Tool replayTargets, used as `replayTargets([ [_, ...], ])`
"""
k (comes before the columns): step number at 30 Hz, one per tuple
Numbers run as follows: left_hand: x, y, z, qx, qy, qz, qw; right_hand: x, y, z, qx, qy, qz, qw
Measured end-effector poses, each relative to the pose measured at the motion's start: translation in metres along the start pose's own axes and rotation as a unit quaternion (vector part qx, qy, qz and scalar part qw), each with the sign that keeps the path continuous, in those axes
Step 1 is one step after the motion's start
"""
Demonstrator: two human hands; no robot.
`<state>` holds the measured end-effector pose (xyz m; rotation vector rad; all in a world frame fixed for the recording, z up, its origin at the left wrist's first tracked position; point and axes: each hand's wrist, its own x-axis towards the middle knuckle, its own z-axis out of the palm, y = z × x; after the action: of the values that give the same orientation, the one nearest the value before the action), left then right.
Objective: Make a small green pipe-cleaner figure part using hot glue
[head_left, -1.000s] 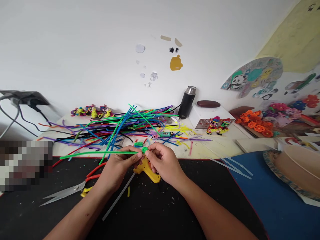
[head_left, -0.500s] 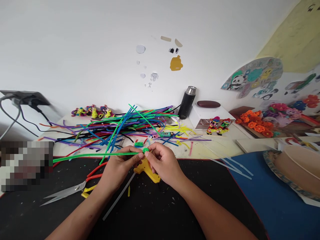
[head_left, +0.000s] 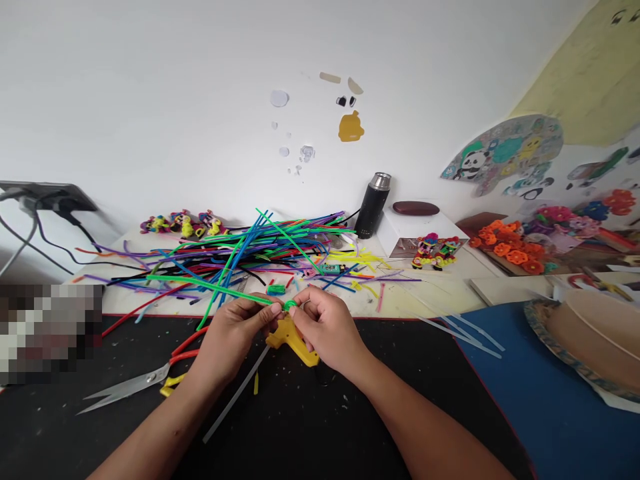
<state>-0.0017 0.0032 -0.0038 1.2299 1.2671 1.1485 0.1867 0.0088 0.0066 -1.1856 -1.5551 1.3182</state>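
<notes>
Between my two hands is a green pipe cleaner [head_left: 220, 291], its right end wound into a small coil. My left hand [head_left: 239, 330] pinches the straight stretch close to the coil, and the long tail runs off up and to the left. With thumb and fingers, my right hand [head_left: 323, 323] grips the coil itself. Below the fingers lies a yellow glue gun [head_left: 298, 347], partly hidden by my right hand, with a clear glue stick [head_left: 234, 400] sticking out of it. Just behind the hands rests a small green and blue pipe-cleaner piece [head_left: 275, 290].
Scissors [head_left: 135, 383] with red and yellow handles lie left on the black mat [head_left: 280, 447]. Behind spreads a pile of coloured pipe cleaners [head_left: 250, 247]. A black flask [head_left: 373, 207], a white box [head_left: 405, 233] and small figures [head_left: 434, 252] stand at the back. Glue sticks [head_left: 465, 337] lie right, near a straw hat [head_left: 595, 340].
The long tail of the green pipe cleaner has swung upward, from nearly level to slanting up left. Both hands keep their pinch in almost the same place.
</notes>
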Motion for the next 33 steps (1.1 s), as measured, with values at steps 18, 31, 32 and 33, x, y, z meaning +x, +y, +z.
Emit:
replayTargets([
  [18,-0.002,0.012,-0.003,0.115,-0.011,0.036,0.993,0.002,0.003,0.001,-0.118,0.004,-0.045,0.992],
  [31,0.002,0.002,-0.002,0.016,-0.036,-0.007,0.999,0.001,0.0,0.0,-0.048,-0.009,-0.02,0.999],
  [32,0.002,0.003,-0.002,0.026,-0.028,-0.008,0.999,0.001,-0.001,0.0,-0.052,-0.013,-0.02,0.998],
  [33,0.001,0.004,-0.002,0.04,-0.019,-0.009,0.999,0.001,-0.001,0.0,-0.058,-0.016,-0.021,0.998],
])
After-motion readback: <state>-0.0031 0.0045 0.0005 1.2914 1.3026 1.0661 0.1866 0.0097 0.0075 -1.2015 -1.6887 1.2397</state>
